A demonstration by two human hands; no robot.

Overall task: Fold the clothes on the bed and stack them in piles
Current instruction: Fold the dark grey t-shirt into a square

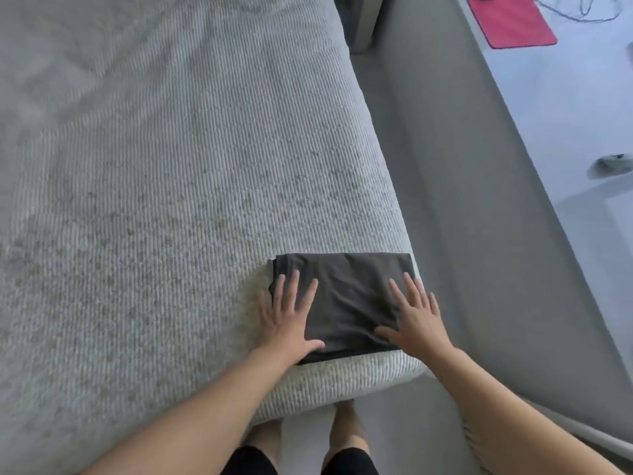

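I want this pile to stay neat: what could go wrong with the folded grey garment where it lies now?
The garment lies at the bed's corner, its right side near the rounded edge, so a nudge might slide it off. Both flat hands, left hand and right hand, press it; dragging them away could wrinkle or unfold the top layer.

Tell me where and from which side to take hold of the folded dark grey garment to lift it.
Probably best by its two short ends, one hand sliding under each from the left and right. The folded dark grey garment lies flat as a wide rectangle at the corner of the bed, and the left hand and right hand already rest flat near those ends, so both-sided support should keep the folds together.
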